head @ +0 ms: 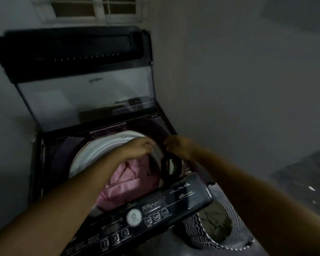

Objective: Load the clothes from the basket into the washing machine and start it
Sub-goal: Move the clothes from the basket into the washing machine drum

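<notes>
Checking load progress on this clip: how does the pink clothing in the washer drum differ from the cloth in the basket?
The pink clothing is bright pink; the basket cloth looks dull olive. The pink clothing is piled high in the drum, near its rim; the basket cloth lies low inside the zigzag-patterned basket. Both are crumpled.

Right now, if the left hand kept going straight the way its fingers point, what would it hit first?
Most likely the right hand, close ahead of the left hand above the drum; the dark garment hanging from it lies slightly lower. Depth is unclear.
</notes>
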The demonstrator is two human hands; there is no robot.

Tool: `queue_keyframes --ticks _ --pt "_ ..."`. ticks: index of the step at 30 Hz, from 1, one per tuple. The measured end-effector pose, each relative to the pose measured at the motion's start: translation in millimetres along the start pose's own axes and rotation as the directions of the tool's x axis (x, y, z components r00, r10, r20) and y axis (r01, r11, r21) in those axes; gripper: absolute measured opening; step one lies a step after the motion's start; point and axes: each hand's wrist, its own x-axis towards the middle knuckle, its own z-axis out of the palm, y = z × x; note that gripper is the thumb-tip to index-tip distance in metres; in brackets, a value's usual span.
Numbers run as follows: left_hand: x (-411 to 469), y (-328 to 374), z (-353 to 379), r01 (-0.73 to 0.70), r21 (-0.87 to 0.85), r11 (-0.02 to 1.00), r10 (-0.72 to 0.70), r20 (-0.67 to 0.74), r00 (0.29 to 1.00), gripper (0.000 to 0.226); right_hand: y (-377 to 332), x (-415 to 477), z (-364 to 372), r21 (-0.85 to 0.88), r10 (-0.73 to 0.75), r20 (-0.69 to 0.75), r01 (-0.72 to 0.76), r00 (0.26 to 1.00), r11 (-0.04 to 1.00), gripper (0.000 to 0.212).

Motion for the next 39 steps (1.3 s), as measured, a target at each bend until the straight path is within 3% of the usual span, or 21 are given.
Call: queue_keyframes --ticks 5,10,18,26,39 --pt "34 96 46 -0.086 -0.091 0.992 0.091 0.052 0.994 0.026 62 -61 -69 -0.051 0.112 -0.12 -0.119 0.986 0.992 0.034" --pt "62 170 124 -0.138 -0.07 0.988 0.146 0.119 0.982 0.024 153 -126 -108 -0.016 0.232 -0.188 -0.239 0.954 0.971 0.034" --pt "105 211 262 -0.053 -0.027 0.998 0.057 0.177 0.983 0.027 302 -185 -108 0.104 0.338 -0.136 -0.326 0.931 0.94 0.033" --pt "141 159 391 0.152 -0.067 0.986 -0.134 0.213 0.968 0.022 438 -182 -44 0.167 0.399 0.075 -0.406 0.914 0.899 0.033" --pt "214 -40 529 0.428 0.012 0.904 -0.417 0.251 0.874 0.023 573 -82 135 0.108 0.446 0.222 -0.477 0.867 0.872 0.037"
